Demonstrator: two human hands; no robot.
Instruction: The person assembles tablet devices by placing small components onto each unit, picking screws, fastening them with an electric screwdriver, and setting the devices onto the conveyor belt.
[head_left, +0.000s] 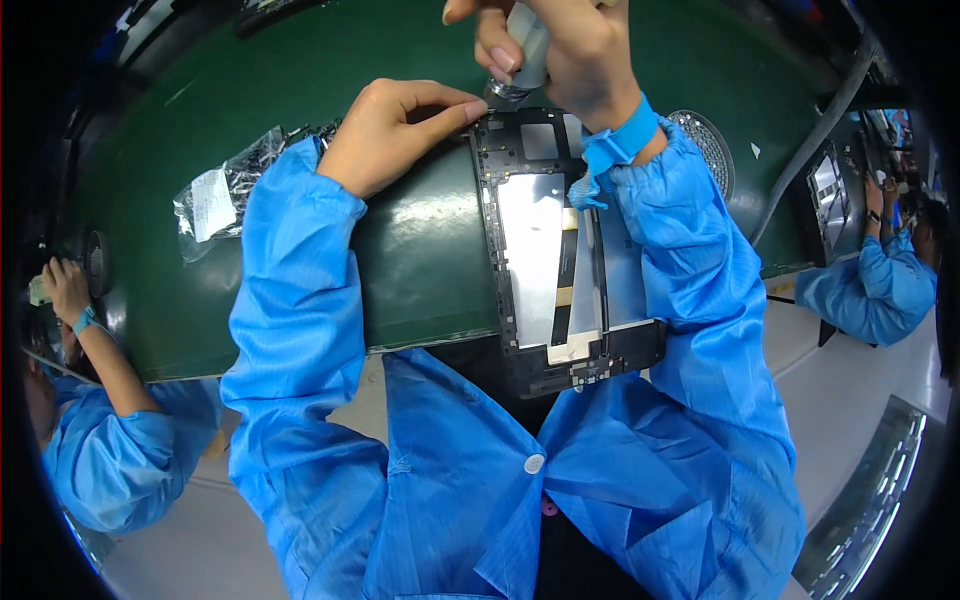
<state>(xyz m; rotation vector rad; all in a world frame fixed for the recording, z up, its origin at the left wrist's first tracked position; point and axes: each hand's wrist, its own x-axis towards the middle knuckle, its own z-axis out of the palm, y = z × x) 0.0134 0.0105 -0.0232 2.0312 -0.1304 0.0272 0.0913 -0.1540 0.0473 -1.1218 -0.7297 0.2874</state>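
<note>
A tablet-like device (534, 250) with its inside bared lies below my hands, its near end reaching past the table edge. It has a black frame, silvery plates and a dark ribbon strip. My left hand (400, 130) is closed, thumb and forefinger pinched at the device's far left corner; whatever lies between the fingertips is too small to make out. My right hand (575, 50) wraps round a pale cylindrical tool (532, 50) with a shiny metal collar. The tool points down over the device's far edge, and its tip is hard to see.
Left of the device, a clear plastic bag (225, 200) of small dark parts lies partly behind my left sleeve. A round perforated dish (705, 150) sits beyond my right forearm, near a grey cable (815, 130). Co-workers in blue sit at left (120, 450) and right (870, 290).
</note>
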